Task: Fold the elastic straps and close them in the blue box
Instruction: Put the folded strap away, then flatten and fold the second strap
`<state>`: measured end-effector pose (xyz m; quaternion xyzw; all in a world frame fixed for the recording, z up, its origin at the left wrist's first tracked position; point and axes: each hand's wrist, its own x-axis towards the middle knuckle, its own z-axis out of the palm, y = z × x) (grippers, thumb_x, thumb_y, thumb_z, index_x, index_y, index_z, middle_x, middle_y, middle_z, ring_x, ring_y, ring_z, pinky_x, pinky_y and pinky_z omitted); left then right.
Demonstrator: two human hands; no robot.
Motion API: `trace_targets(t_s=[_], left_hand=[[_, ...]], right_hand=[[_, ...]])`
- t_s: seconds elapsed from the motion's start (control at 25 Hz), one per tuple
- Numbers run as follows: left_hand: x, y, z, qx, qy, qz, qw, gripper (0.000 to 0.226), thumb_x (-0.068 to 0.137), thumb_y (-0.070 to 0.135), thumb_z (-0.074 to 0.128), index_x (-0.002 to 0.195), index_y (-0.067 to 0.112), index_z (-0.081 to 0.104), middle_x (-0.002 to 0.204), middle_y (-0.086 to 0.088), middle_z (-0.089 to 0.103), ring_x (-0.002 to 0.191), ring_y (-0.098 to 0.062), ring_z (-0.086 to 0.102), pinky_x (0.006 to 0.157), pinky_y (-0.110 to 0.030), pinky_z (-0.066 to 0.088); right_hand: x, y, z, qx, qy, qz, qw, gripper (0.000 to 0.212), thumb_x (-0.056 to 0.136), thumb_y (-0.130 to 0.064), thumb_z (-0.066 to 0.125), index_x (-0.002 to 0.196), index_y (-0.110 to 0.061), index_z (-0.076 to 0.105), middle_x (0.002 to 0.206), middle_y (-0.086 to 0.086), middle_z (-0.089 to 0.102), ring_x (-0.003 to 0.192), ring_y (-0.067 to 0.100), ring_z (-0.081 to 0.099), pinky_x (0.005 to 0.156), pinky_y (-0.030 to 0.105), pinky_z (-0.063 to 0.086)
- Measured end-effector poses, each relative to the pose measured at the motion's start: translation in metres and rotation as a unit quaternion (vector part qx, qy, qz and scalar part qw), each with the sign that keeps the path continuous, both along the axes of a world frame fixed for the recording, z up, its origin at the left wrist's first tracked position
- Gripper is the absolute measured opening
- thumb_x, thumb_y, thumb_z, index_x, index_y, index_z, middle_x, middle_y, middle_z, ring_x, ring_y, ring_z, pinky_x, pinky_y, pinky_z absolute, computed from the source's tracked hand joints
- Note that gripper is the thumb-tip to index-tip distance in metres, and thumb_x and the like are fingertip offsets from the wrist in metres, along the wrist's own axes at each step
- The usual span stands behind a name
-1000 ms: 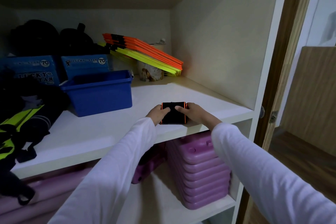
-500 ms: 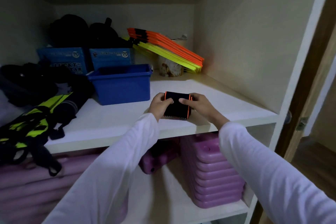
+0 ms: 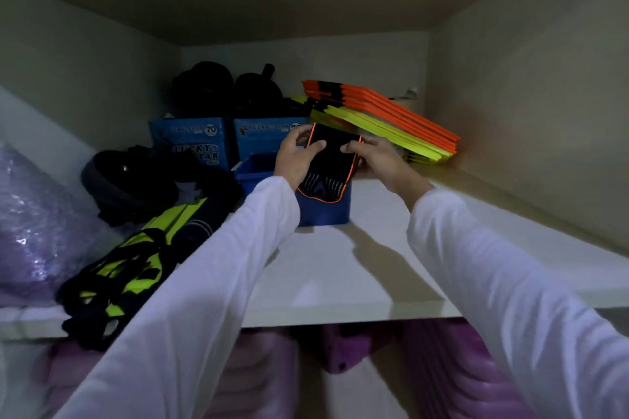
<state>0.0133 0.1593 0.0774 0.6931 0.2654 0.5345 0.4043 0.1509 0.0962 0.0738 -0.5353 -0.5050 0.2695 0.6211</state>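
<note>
Both hands up at the shelf: my left hand (image 3: 295,160) and right hand (image 3: 377,158) are pinching the folded black elastic strap (image 3: 329,163), thumbs on top, fingers curled behind its orange-trimmed edges. It hangs just above the blue box (image 3: 323,206), lower end drooping past the rim. Looks soft and light, likely to spring open, so I'd grip both side edges. Beyond sit the orange and yellow boards (image 3: 384,119).

Folded black elastic strap (image 3: 332,160) with orange edging, held upright and tilted above the open blue box (image 3: 323,211); box stands mid-shelf, toward the back
</note>
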Motion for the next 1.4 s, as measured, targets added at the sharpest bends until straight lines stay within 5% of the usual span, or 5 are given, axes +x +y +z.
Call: trace_targets(t_s=[0.44,0.64,0.88,1.12,1.4], left_hand=[[-0.055,0.123,0.007,-0.046,0.047,0.258,0.964,0.030,0.095,0.012,0.047,0.118,-0.003,0.060,0.123,-0.021,0.062,0.098,-0.030,0.058,0.089,-0.033,0.048],[-0.067,0.152,0.000,-0.110,0.178,0.289,0.934,0.036,0.094,0.011,0.049,0.058,0.006,0.053,0.066,-0.009,0.055,0.086,-0.023,0.055,0.084,-0.035,0.049],[-0.067,0.166,-0.010,-0.122,0.259,0.273,0.919,0.029,0.091,0.011,0.055,0.107,-0.010,0.066,0.115,-0.022,0.067,0.100,-0.029,0.063,0.089,-0.036,0.052],[-0.064,0.168,-0.009,-0.128,0.269,0.289,0.910,0.022,0.090,0.014,0.059,0.081,-0.006,0.061,0.119,-0.022,0.065,0.097,-0.028,0.061,0.089,-0.036,0.051],[-0.064,0.164,-0.010,-0.127,0.286,0.280,0.908,0.048,0.082,0.024,0.071,0.115,-0.009,0.061,0.120,-0.021,0.065,0.111,-0.032,0.062,0.089,-0.035,0.051]], right_hand=[[0.004,0.144,0.050,0.034,-0.006,-0.114,0.993,0.009,0.079,-0.014,0.069,0.086,-0.009,0.065,0.081,0.008,0.064,0.077,0.026,0.062,0.067,0.038,0.055],[0.003,0.183,0.031,-0.047,-0.163,-0.158,0.973,0.041,0.081,-0.020,0.070,0.116,0.000,0.060,0.118,0.017,0.064,0.108,0.032,0.062,0.091,0.038,0.052],[-0.035,0.195,-0.001,-0.264,-0.506,0.000,0.821,0.043,0.089,-0.031,0.059,0.125,-0.006,0.055,0.131,0.012,0.056,0.109,0.026,0.054,0.083,0.029,0.042],[-0.032,0.193,0.001,-0.265,-0.497,0.026,0.825,0.050,0.090,-0.030,0.057,0.134,-0.009,0.047,0.137,0.010,0.051,0.123,0.027,0.049,0.101,0.035,0.041],[0.011,0.188,0.008,-0.318,-0.498,-0.065,0.804,0.038,0.088,-0.024,0.061,0.121,-0.006,0.057,0.123,0.012,0.059,0.101,0.027,0.057,0.082,0.036,0.047]])
